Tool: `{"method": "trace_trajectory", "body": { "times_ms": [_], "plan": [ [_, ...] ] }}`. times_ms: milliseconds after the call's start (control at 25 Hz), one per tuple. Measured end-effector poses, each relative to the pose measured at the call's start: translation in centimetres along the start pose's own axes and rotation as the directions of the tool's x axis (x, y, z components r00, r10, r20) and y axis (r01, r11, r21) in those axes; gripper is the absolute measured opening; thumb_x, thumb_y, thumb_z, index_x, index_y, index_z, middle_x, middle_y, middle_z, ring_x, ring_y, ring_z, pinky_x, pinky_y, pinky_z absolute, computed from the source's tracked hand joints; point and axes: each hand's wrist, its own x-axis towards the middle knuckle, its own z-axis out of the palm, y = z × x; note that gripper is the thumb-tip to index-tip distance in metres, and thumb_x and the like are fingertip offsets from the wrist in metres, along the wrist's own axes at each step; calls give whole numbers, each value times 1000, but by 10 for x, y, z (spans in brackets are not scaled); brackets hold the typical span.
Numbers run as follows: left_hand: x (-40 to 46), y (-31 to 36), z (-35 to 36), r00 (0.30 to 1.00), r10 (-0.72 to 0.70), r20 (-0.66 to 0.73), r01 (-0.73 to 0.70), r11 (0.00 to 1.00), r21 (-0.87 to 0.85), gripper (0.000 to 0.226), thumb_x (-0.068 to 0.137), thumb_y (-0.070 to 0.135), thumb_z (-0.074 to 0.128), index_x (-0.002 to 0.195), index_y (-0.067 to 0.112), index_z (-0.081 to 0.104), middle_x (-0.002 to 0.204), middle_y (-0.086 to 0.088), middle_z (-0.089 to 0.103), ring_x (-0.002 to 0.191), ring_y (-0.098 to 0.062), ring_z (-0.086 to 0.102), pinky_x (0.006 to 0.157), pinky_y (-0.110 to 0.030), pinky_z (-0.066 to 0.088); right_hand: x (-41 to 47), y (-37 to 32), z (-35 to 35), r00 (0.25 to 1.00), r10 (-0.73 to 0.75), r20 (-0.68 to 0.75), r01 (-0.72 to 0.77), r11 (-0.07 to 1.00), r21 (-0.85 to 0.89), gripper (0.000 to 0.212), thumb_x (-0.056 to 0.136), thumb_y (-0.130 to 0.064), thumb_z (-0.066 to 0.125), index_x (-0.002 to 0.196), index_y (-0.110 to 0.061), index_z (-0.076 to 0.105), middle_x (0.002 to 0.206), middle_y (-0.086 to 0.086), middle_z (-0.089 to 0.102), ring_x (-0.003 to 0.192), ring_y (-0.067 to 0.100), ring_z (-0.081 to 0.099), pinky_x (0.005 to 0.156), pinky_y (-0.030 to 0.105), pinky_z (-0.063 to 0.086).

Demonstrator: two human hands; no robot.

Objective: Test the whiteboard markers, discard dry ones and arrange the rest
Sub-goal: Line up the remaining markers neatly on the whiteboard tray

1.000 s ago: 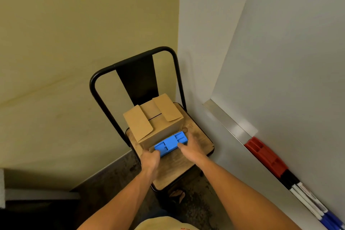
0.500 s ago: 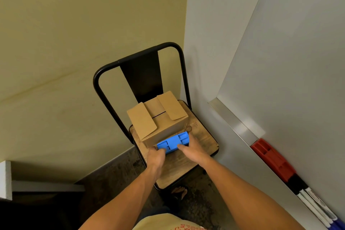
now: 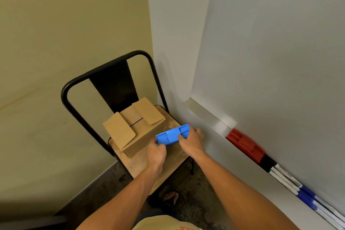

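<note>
A blue plastic marker holder [image 3: 172,134] hangs just above the chair seat, gripped at both ends. My left hand [image 3: 156,152] holds its near-left end and my right hand [image 3: 192,142] holds its right end. Several whiteboard markers [image 3: 291,183] with black and blue caps lie in the aluminium whiteboard tray [image 3: 207,115] at the lower right. A red marker holder [image 3: 246,144] sits in the same tray, just left of the markers. The whiteboard [image 3: 280,61] fills the right side.
A black metal chair [image 3: 113,80] with a wooden seat stands in the corner. A closed cardboard box [image 3: 134,125] rests on the seat, just left of the blue holder. Dark floor lies below, and a foot in a sandal [image 3: 169,197] shows under the seat.
Both hands have lifted the blue holder off the seat in front of the box and carried it to the right, toward the whiteboard tray.
</note>
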Motion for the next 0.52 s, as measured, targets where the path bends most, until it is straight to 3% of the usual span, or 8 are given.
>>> {"method": "trace_trajectory", "body": {
  "times_ms": [120,240,400,520],
  "plan": [
    [0,15,14,995,102,9,-103,994,24,53,92,2,51,143,15,42,140,-4,50,128,-20,48,108,-38,41,-1,3,-21,999,14,-51,-10,996,87,42,90,-29,62,130,-22,50,124,4,43,115,19,49,98,33,49],
    [3,37,25,976,216,39,-218,975,46,53,90,0,52,140,13,44,139,-5,51,125,-19,49,108,-38,42,-3,6,-41,996,27,-81,-13,985,174,45,88,-34,61,130,-24,51,124,2,47,115,19,52,100,37,50],
    [15,69,42,883,445,148,-464,874,141,48,90,1,49,137,12,48,135,-5,54,123,-18,50,108,-38,42,1,14,-67,989,24,-148,14,968,250,49,82,-42,61,129,-32,51,123,-2,56,114,16,57,97,42,54],
    [21,88,60,831,510,220,-549,816,182,48,91,2,47,138,10,49,135,-5,54,124,-19,51,107,-35,41,4,19,-83,983,25,-182,13,979,205,62,86,-41,62,142,-27,41,131,0,51,121,19,53,100,42,50]
  ]
}}
